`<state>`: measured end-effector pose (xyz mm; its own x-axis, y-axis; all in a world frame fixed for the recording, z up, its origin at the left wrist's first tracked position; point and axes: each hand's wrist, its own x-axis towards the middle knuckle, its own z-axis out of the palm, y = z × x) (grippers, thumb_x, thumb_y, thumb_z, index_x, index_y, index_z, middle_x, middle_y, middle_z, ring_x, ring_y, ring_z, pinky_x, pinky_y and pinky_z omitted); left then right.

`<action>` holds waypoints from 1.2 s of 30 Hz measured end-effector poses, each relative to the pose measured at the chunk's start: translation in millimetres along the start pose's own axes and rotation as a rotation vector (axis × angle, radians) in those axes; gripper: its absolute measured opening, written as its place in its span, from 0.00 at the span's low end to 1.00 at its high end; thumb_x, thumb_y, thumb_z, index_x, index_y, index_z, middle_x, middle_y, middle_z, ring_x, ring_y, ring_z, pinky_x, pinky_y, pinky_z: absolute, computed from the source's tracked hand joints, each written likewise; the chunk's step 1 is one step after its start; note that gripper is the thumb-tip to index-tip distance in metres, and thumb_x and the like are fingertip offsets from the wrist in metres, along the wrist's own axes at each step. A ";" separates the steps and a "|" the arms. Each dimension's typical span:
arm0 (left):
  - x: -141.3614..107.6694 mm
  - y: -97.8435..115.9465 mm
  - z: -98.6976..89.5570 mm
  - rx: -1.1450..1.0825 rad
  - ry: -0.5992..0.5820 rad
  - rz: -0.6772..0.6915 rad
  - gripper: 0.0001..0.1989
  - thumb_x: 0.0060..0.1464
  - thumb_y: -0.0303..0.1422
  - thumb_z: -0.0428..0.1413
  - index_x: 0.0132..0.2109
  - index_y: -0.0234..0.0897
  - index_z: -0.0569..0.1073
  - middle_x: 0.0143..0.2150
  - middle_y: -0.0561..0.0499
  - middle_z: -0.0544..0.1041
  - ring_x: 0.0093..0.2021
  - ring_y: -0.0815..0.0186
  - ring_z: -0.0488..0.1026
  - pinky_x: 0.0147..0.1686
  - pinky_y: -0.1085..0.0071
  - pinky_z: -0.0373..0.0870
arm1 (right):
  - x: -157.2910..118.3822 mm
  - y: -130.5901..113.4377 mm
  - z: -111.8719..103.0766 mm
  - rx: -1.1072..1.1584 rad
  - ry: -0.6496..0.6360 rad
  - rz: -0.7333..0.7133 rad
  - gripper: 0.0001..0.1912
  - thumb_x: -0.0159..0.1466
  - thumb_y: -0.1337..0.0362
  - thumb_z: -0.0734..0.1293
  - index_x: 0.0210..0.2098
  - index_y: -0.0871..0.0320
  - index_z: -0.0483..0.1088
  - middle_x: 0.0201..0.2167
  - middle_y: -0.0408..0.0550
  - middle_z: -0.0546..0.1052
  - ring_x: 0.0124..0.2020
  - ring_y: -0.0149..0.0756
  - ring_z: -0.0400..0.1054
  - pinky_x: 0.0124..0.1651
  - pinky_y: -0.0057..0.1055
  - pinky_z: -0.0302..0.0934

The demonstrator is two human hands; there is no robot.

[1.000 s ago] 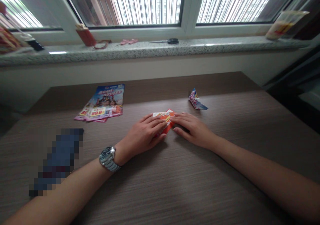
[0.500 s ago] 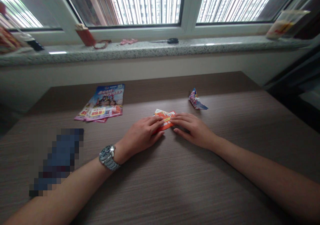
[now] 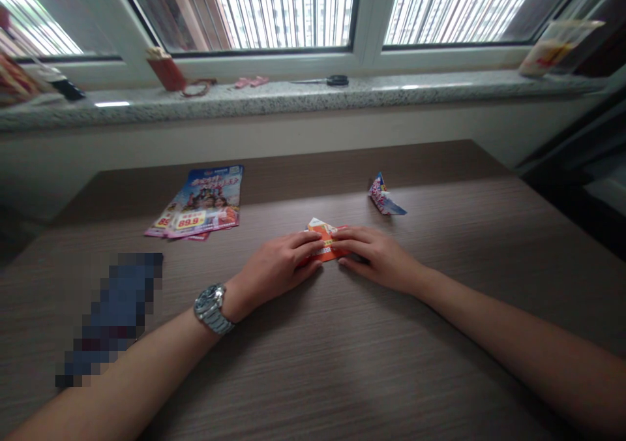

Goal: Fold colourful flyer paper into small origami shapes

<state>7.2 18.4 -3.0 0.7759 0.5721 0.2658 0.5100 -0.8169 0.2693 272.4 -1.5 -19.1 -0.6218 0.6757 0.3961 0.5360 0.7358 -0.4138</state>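
A small folded paper (image 3: 323, 248), orange with a white corner pointing away from me, lies on the table between my hands. My left hand (image 3: 281, 258) holds its left side, fingers across the top and thumb at the near edge. On the right side, my right hand (image 3: 374, 255) grips it the same way, covering part of the orange face. Beyond my right hand stands a folded paper piece (image 3: 384, 196) with pointed ends, printed blue and pink. A metal watch (image 3: 214, 308) circles my left wrist.
Several printed flyers (image 3: 208, 199) lie stacked at the back left of the wooden table (image 3: 313, 376). A blurred-out dark blue object (image 3: 115, 310) rests beside my left forearm. Scissors (image 3: 335, 80), a red box (image 3: 166, 70) and a plastic cup (image 3: 548, 49) stand or lie on the stone windowsill (image 3: 274, 98).
The folded orange paper has turned and shifted slightly toward me between my fingers. Both hands stay at its sides. The flyers and the blue-pink folded piece have not moved.
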 end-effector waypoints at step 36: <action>1.6 -1.0 0.8 -0.093 0.049 0.017 0.11 0.69 0.33 0.52 0.52 0.39 0.77 0.52 0.46 0.77 0.50 0.62 0.75 0.50 0.64 0.74 | 1.8 -0.4 -1.6 0.013 0.030 -0.009 0.06 0.71 0.62 0.66 0.44 0.55 0.73 0.49 0.51 0.79 0.50 0.44 0.72 0.54 0.43 0.66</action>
<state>8.2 20.1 -3.5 0.7639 0.5630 0.3153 0.4585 -0.8174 0.3486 272.0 -0.5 -16.9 -0.6089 0.6704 0.4240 0.5233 0.7412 -0.4205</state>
